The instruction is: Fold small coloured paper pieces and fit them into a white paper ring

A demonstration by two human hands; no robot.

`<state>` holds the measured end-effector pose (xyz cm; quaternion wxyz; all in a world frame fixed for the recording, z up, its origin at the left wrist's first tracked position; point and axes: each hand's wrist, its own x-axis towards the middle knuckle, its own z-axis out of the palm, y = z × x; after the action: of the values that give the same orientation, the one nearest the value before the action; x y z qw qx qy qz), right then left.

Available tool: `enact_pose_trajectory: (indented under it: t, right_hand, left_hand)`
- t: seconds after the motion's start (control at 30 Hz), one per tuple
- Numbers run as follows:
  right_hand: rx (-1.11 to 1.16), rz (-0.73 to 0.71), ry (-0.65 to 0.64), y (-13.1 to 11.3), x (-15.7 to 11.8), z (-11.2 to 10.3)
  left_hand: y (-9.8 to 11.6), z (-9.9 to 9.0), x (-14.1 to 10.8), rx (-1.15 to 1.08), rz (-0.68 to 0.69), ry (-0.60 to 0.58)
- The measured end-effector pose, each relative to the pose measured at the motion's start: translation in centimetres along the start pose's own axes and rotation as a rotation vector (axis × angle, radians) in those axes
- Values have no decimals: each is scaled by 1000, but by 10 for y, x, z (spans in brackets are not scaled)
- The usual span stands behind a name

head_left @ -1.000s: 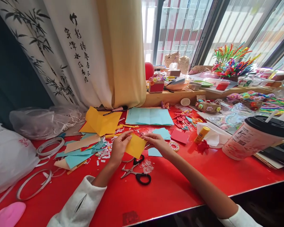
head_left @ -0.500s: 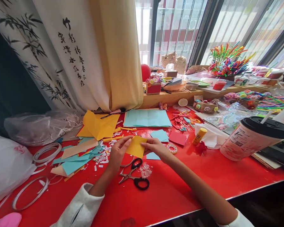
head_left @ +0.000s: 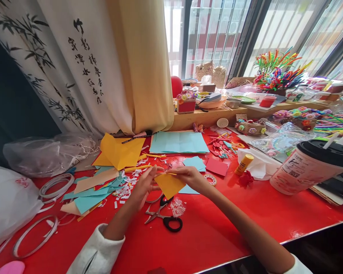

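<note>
Right hand [head_left: 191,177] pinches the small yellow paper sheet [head_left: 171,186]; left hand [head_left: 143,188], loosely open, adjoins it. Uneven pressure could crease it.

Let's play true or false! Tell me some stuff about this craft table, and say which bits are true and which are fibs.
1. The right hand holds a small yellow sheet of paper. True.
2. The black-handled metal scissors are closed. False: their blades are spread apart.
3. The big pink-and-white drink cup has a black lid. True.
4. The yellow glue stick is inside the cup. False: it is on the red table.
5. A flat piece of red paper lies near light blue paper pieces. True.
</note>
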<state>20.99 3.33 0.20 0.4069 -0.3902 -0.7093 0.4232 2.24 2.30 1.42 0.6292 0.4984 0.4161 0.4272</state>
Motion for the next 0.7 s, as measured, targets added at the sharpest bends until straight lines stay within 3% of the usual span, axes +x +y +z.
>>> enact_pose_trajectory:
  t: [0.13, 0.2, 0.3, 0.4, 0.53, 0.7]
  right_hand:
    - [32, -38, 25, -2, 0, -1]
    - [131, 9, 60, -3, -1, 0]
    - [406, 203, 49, -3, 0, 2]
    - [611, 339, 27, -3, 0, 7]
    - [603, 244, 53, -3, -1, 13]
    - [483, 178, 149, 0, -2, 13]
  left_hand:
    - [-8, -3, 4, 199, -29, -97]
    - [-13, -4, 7, 277, 25, -51]
    - [-15, -5, 6, 358, 156, 78]
    - [-13, -5, 0, 602, 352, 142]
    - [-15, 1, -6, 870, 503, 131]
    - [-17, 13, -12, 914, 453, 51]
